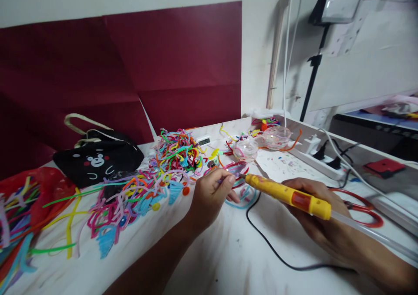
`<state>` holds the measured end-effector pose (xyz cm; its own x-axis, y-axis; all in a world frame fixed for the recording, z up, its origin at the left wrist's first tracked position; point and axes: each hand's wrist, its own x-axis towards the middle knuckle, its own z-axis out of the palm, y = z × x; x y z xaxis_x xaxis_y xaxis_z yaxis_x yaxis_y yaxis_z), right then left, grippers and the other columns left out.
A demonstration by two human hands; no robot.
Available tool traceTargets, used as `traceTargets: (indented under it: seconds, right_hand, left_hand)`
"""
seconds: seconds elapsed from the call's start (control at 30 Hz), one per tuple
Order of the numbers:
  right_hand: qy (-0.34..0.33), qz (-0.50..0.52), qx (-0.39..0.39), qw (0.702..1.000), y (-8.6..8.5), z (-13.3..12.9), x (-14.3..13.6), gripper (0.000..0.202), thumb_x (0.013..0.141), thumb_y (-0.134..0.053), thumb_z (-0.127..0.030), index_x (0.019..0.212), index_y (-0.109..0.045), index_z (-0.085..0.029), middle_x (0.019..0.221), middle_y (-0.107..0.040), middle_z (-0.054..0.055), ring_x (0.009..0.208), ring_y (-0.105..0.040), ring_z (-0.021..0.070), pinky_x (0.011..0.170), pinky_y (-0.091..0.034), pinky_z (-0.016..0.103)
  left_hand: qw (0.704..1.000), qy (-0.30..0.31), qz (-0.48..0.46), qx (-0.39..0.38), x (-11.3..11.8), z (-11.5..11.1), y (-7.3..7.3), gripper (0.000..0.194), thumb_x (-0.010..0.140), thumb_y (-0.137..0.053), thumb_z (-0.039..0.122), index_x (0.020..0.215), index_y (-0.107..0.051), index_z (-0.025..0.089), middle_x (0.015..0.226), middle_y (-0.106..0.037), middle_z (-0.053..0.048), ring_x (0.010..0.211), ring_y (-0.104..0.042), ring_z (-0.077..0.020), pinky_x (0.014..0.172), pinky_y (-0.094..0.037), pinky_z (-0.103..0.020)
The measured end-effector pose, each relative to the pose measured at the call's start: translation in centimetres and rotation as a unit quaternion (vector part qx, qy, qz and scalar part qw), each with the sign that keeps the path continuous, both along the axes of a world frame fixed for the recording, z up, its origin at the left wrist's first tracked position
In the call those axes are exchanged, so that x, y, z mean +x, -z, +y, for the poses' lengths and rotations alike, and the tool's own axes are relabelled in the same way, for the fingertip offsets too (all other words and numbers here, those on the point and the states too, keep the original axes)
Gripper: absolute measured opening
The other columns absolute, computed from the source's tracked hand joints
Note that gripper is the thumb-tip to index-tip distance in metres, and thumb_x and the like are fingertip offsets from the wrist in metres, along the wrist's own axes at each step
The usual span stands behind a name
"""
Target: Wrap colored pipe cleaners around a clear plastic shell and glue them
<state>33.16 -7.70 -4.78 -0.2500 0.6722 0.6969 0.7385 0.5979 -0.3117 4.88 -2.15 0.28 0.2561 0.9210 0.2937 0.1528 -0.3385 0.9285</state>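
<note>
My right hand point(313, 208) is wrapped around a yellow hot glue gun point(277, 192), its metal tip pointing left. A clear glue stick point(372, 234) runs out of the gun's back end. Close to the tip, my left hand point(210, 194) pinches a small purple piece, seemingly pipe cleaner point(234, 169); the fingers partly hide it. The glue tip is at or very near this piece; contact cannot be made out. Behind and below it lie a red pipe cleaner loop point(244, 182) and a light blue pipe cleaner ring point(240, 204) on the white table.
Colourful pipe cleaners point(178, 153) are heaped at centre left, beside a black bag point(98, 157) and a red plastic bag point(54, 190). Clear bowls point(277, 137) stand behind my hands. A power strip point(326, 166) and a black cord point(271, 247) are at right.
</note>
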Motion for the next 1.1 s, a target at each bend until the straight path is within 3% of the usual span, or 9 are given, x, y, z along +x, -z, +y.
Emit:
traceTargets:
  seconds: [0.37,0.6,1.1]
  right_hand:
    - [0.033,0.016,-0.008,0.999,0.0,-0.4,-0.6,0.024,0.106,-0.063,-0.028,0.13,-0.063,-0.032,0.097,-0.083,0.006,0.073,-0.081,0.0263,0.062,-0.063,0.036]
    - [0.008,0.026,-0.025,0.999,-0.3,-0.3,-0.3,0.028,0.099,-0.066,-0.024,0.125,-0.07,-0.033,0.096,-0.083,0.004,0.072,-0.08,0.0257,0.063,-0.064,0.035]
    - [0.033,0.054,-0.021,0.998,0.8,-0.6,-1.4,0.023,0.101,-0.063,-0.028,0.122,-0.071,-0.031,0.102,-0.086,0.006,0.079,-0.083,0.0301,0.068,-0.062,0.04]
  left_hand:
    - [1.0,-0.004,-0.002,-0.011,0.1,-0.2,-0.2,0.027,0.095,-0.069,0.048,0.083,-0.065,0.024,0.054,-0.077,-0.002,0.05,-0.074,-0.0209,0.058,-0.059,-0.029]
    - [1.0,-0.01,-0.002,-0.019,0.0,-0.1,-0.1,0.027,0.094,-0.073,0.047,0.081,-0.067,0.024,0.053,-0.076,0.0,0.05,-0.074,-0.0198,0.06,-0.059,-0.028]
    - [0.998,-0.042,-0.009,-0.034,0.3,0.1,0.0,0.027,0.086,-0.075,0.044,0.07,-0.065,0.024,0.047,-0.069,0.002,0.044,-0.064,-0.0162,0.054,-0.054,-0.026]
